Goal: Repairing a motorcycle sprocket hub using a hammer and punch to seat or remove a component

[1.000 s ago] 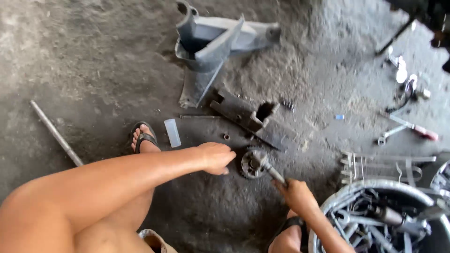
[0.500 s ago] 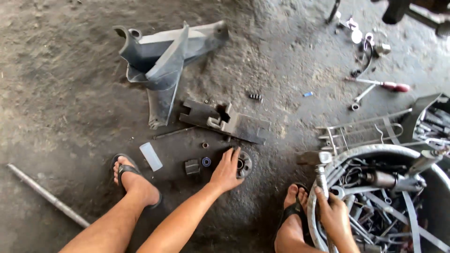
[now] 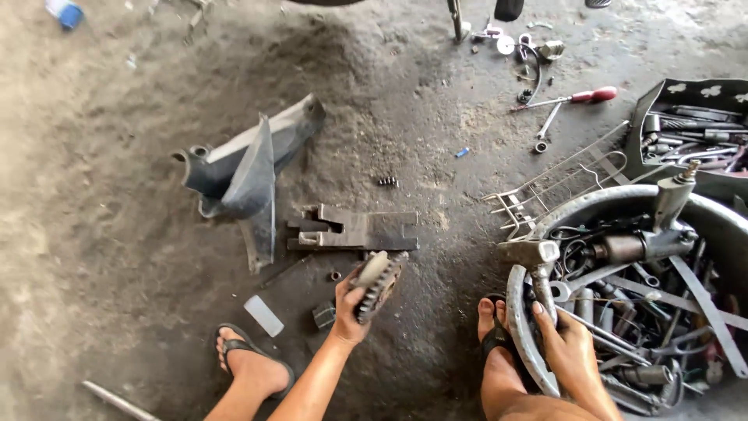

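Nearest, the left hand holds a round toothed gear part just above the floor, fingers clamped around its lower rim so the disc stands tilted on edge. It looks like solid steel: heavy for its size, stiff, and probably greasy, so the teeth give the surest purchase while the flat faces would slip. A grip across the rim, thumb on one face and fingers behind, suits it best.

To the right, the right hand is closed on the handle of a hammer at the edge of the tub of scrap parts. The head sits high, so the hammer will feel top-heavy.

Each foot wears a sandal, the left and the right.

Just beyond the gear lies a dark flat metal bracket, with a small block nearer, perhaps a nut. Farther left rests a grey plastic cover; far right, a red-handled screwdriver and a tool tray.
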